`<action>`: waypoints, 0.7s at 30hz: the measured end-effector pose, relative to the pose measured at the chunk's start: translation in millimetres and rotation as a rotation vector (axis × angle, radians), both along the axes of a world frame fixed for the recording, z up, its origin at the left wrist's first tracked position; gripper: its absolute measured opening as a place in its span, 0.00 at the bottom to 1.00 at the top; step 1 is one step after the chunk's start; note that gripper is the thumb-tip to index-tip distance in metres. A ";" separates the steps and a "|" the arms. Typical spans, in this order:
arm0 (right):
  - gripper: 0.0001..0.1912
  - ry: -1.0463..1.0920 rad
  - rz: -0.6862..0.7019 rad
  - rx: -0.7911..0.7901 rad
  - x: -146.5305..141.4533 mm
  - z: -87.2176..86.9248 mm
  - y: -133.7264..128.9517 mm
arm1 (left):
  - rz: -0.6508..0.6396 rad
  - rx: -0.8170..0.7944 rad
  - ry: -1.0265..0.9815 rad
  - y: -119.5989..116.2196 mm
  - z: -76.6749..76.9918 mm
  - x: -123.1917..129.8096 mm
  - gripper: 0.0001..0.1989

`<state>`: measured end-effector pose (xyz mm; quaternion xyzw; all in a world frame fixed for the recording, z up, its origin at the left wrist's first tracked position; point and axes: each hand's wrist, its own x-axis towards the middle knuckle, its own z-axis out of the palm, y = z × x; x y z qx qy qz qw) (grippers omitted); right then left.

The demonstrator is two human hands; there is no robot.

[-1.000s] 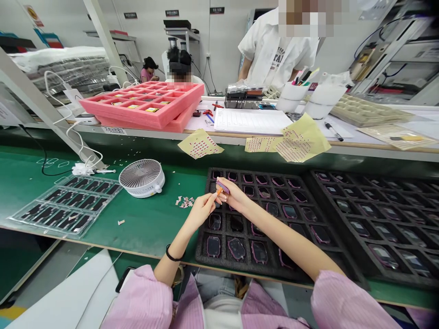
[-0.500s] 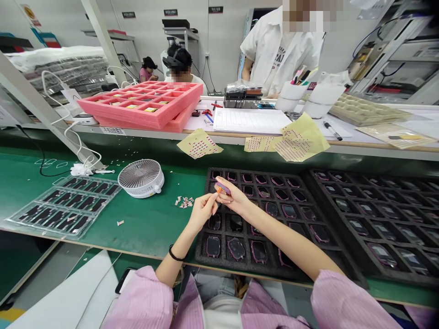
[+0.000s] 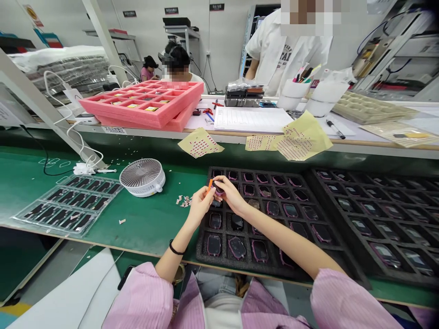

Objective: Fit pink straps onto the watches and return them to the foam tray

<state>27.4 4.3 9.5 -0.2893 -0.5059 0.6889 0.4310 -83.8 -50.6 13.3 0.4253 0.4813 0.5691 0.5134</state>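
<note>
My left hand (image 3: 201,203) is closed on a small orange tool (image 3: 210,184), which stands nearly upright between its fingers. Right beside it, my right hand (image 3: 227,192) grips a small purple-rimmed device (image 3: 218,188), partly hidden by the fingers. Both hands meet above the back left corner of a black foam tray (image 3: 226,257). In the tray's pockets lie several dark-screened devices with purple rims, such as one device (image 3: 214,245) at the front left.
Small pale pieces (image 3: 184,201) lie left of my hands. A round fan (image 3: 142,178) and a clear plastic tray (image 3: 68,205) are farther left. Another foam tray (image 3: 343,228) is right. Yellow sticker sheets (image 3: 303,137) hang from the shelf edge. People are beyond the shelf.
The orange tool has moved slightly left and now points more upright. My right hand's fingers have curled over the device, which was tilted in the open palm. The view has shifted slightly.
</note>
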 end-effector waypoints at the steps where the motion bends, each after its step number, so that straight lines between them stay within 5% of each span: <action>1: 0.15 -0.033 -0.019 0.032 0.3 -2.9 2.9 | 0.012 -0.010 -0.018 0.2 -1.3 -2.7 0.23; 5: 0.16 -0.174 -0.181 0.174 9.6 -17.4 29.6 | 0.136 -0.018 0.084 -1.4 -11.1 -31.1 0.19; 12: 0.10 -0.531 -0.271 0.420 7.5 -49.8 61.4 | 0.153 -0.181 0.920 -9.9 -38.1 -82.2 0.10; 21: 0.03 -0.847 -0.166 0.685 24.6 -48.1 44.7 | 0.140 -0.159 0.983 -20.0 -40.6 -86.2 0.14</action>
